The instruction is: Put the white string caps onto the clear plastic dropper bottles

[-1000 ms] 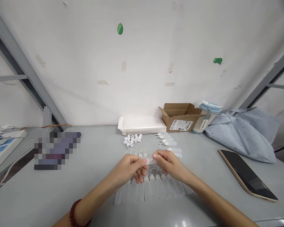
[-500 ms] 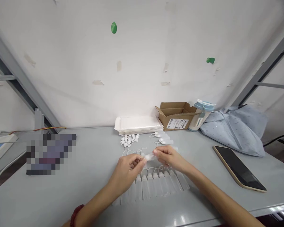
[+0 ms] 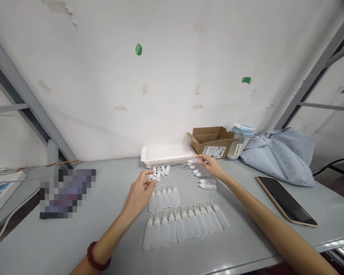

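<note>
My left hand (image 3: 140, 189) hovers at the pile of small white caps (image 3: 160, 172), its thumb and index finger apart and no object visible between them. At the back, my right hand (image 3: 210, 167) pinches the end of a translucent squeeze bottle (image 3: 193, 160) with a thin white cord. Below that hand, several similar bottles (image 3: 208, 180) lie on their sides, tips to the left. Nearer me are a short row of capped bottles (image 3: 167, 198) and a longer front row of capped bottles (image 3: 185, 225), all with cord loops.
A stack of white flat packs (image 3: 169, 153), an open cardboard box (image 3: 212, 147) and a blue-lidded cup (image 3: 237, 147) stand by the wall. To the right are a light-blue cloth bag (image 3: 278, 156) and a phone (image 3: 286, 200). A blurred-out item (image 3: 68, 194) lies left.
Both hands were together over the bottles, holding a small translucent piece. They have since separated: the left moved left to the caps, the right moved back to the lying bottles.
</note>
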A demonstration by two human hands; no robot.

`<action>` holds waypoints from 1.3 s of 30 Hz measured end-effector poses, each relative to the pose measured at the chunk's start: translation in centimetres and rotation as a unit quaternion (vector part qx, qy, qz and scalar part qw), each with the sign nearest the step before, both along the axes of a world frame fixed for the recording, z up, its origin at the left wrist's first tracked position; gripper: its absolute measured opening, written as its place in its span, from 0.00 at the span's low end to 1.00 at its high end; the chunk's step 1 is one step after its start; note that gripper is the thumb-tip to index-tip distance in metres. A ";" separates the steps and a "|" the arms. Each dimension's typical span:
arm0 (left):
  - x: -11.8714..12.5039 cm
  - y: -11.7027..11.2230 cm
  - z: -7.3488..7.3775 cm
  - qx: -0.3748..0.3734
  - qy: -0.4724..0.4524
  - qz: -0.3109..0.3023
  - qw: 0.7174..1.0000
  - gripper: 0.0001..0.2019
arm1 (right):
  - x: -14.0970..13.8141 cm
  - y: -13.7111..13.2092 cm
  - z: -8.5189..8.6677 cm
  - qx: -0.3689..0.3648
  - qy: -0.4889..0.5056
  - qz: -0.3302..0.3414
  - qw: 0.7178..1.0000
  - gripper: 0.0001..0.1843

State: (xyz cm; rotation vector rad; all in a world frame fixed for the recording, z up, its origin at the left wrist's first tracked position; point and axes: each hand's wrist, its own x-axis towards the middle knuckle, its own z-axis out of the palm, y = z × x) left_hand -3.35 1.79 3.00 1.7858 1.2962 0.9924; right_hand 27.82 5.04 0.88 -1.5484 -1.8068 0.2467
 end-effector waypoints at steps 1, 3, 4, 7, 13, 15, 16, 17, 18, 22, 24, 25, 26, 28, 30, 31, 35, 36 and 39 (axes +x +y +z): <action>-0.3 0.3 -0.1 0.013 0.017 0.006 1.000 0.15 | 0.0 0.4 -0.1 0.003 -0.008 -0.002 1.000 0.16; -1.0 1.1 -0.5 0.041 0.060 0.021 0.997 0.12 | 0.1 1.0 -0.3 0.010 -0.022 -0.006 1.000 0.15; -1.4 1.5 -0.7 0.054 0.084 0.026 0.995 0.12 | 0.2 1.2 -0.4 0.014 -0.028 -0.007 0.999 0.14; -2.1 2.6 -1.6 0.087 0.151 0.024 0.984 0.13 | 0.5 1.4 -0.7 0.032 -0.050 -0.011 0.998 0.12; -1.8 3.9 -3.2 0.179 0.191 -0.044 0.964 0.13 | -0.3 -0.4 0.6 0.077 -0.085 -0.018 0.993 0.10; -1.6 4.2 -3.6 0.206 0.201 -0.061 0.956 0.13 | -1.9 -1.9 1.5 0.077 -0.089 0.008 0.993 0.10; -1.5 4.4 -3.7 0.217 0.206 -0.068 0.952 0.13 | -2.9 -2.8 2.0 0.061 -0.089 0.052 0.993 0.10; -1.4 4.6 -3.9 0.225 0.211 -0.075 0.948 0.13 | -4.0 -3.7 2.5 0.036 -0.086 0.100 0.991 0.10; -1.4 4.7 -3.9 0.231 0.215 -0.082 0.945 0.13 | -5.1 -4.6 3.0 0.005 -0.090 0.146 0.985 0.10; -1.2 5.0 -4.0 0.236 0.222 -0.097 0.941 0.14 | -8.2 -6.8 4.0 -0.078 -0.144 0.256 0.953 0.12; -1.1 5.0 -4.0 0.234 0.225 -0.100 0.940 0.13 | -8.7 -7.1 4.0 -0.103 -0.165 0.269 0.943 0.13; -1.0 5.0 -4.0 0.235 0.226 -0.100 0.940 0.13 | -8.8 -7.1 3.9 -0.111 -0.172 0.272 0.940 0.13; -0.9 5.0 -4.0 0.235 0.227 -0.099 0.940 0.13 | -8.8 -7.1 3.7 -0.116 -0.176 0.275 0.938 0.13; -0.8 5.0 -4.0 0.236 0.229 -0.096 0.940 0.13 | -8.7 -6.9 3.3 -0.122 -0.181 0.282 0.934 0.13; -0.8 5.1 -4.1 0.234 0.236 -0.090 0.939 0.13 | -8.7 -6.8 3.0 -0.126 -0.184 0.288 0.931 0.13; -0.8 5.2 -4.1 0.231 0.241 -0.085 0.939 0.12 | -8.7 -6.7 2.9 -0.128 -0.183 0.290 0.931 0.13; -0.8 5.4 -4.1 0.218 0.258 -0.067 0.939 0.12 | -9.0 -6.8 2.8 -0.145 -0.178 0.295 0.927 0.14; -0.8 5.5 -4.1 0.212 0.259 -0.064 0.940 0.12 | -9.1 -6.8 2.8 -0.150 -0.178 0.295 0.927 0.15; -0.8 5.4 -3.9 0.193 0.259 -0.058 0.945 0.11 | -9.2 -6.9 2.9 -0.162 -0.183 0.286 0.927 0.17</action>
